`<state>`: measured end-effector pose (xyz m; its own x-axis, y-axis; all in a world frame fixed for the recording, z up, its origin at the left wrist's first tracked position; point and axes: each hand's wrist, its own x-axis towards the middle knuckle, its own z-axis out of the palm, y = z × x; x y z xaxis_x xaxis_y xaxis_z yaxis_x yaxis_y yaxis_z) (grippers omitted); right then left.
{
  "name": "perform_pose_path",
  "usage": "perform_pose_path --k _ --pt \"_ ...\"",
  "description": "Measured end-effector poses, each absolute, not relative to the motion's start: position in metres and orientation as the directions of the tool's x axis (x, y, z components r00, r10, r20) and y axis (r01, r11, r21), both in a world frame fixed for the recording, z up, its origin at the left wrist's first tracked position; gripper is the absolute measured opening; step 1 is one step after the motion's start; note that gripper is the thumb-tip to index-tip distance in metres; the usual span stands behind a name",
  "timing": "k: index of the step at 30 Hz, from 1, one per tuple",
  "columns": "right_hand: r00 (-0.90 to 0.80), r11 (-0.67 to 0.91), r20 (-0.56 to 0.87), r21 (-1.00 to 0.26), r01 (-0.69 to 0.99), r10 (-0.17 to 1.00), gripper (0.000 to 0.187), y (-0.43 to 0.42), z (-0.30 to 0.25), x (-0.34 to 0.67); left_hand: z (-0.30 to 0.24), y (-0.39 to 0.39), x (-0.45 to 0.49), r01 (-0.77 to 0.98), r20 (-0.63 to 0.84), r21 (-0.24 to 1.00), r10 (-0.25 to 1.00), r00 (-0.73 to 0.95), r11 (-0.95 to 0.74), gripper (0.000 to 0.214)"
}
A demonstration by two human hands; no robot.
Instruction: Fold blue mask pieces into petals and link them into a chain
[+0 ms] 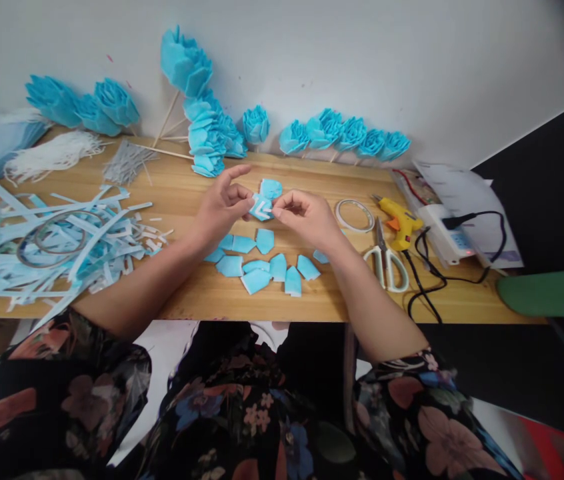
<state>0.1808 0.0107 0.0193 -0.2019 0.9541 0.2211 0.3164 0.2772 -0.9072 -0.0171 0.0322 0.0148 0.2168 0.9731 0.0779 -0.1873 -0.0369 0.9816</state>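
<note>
My left hand point(218, 208) pinches the left edge of a light-blue petal piece point(263, 208) that carries white strips in a V shape. My right hand point(306, 212) is closed at the petal's right side, with thumb and forefinger pressed together at the end of a thin white strip point(269, 211). Just beyond the fingers is another blue piece point(271, 188); whether it touches the held petal I cannot tell. Nearer to me, several cut blue petals point(257, 280) lie spread over the wooden table point(197, 300). A few are partly hidden by my forearms.
Blue fabric flowers on sticks point(325, 128) line the wall. Offcut strips point(62, 247), white cords point(55, 155) and grey wires point(129, 163) lie left. To the right are a tape roll point(355, 215), scissors point(386, 260), a yellow glue gun point(401, 220) and a power strip point(446, 233) with black cable.
</note>
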Motion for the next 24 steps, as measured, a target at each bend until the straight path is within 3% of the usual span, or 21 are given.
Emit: perform_pose_path --k 8,14,24 --pt "-0.19 0.284 0.228 -0.889 0.36 0.955 0.009 0.009 0.018 0.179 0.008 0.034 -0.02 -0.16 0.126 0.983 0.958 0.259 -0.086 0.061" --pt "-0.184 0.294 0.238 -0.866 0.405 0.954 0.009 0.01 0.018 0.178 -0.006 0.043 -0.023 -0.113 0.219 0.975 0.888 0.404 -0.19 0.06" --pt "-0.209 0.316 0.245 -0.834 0.452 0.947 0.007 0.006 0.019 0.176 -0.011 0.042 -0.021 -0.091 0.19 0.982 0.88 0.435 -0.167 0.069"
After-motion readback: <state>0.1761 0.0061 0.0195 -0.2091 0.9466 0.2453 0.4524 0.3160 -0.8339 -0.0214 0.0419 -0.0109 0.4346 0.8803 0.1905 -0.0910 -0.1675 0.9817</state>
